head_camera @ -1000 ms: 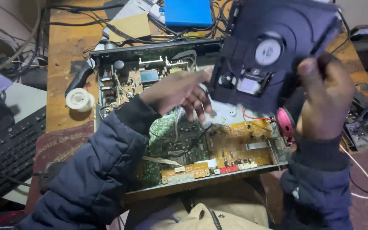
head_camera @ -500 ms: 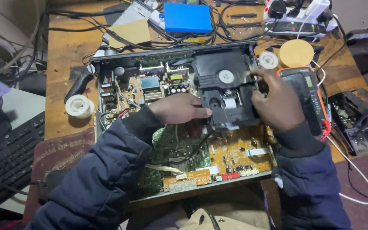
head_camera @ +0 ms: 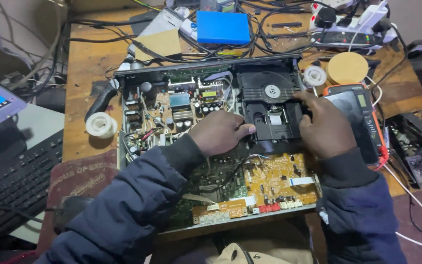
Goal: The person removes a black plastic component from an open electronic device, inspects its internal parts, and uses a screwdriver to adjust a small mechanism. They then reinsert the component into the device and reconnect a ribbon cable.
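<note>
Inside open chassis (head_camera: pixel 123 146), disc drive (head_camera: pixel 269 110), both hands (head_camera: pixel 218 133) gripping

Disc drive (head_camera: pixel 269 112): black, with a white hub.
Circuit board (head_camera: pixel 274 183): orange-yellow, dotted with small dark parts.
Second board (head_camera: pixel 211 176): green.
Box (head_camera: pixel 222 27): plain bright blue.
Tape roll (head_camera: pixel 101 124): white.
Round lid (head_camera: pixel 347 67): tan.
Meter (head_camera: pixel 362 117): black body, orange edge.
Surface (head_camera: pixel 86 58): brown wood.
Sleeves (head_camera: pixel 133 215): dark navy.
Keyboard (head_camera: pixel 15 181): black.

A black disc drive unit (head_camera: pixel 269 110), spindle side up, is seated flat inside the opened player chassis (head_camera: pixel 123 117) at the table's centre.
</note>
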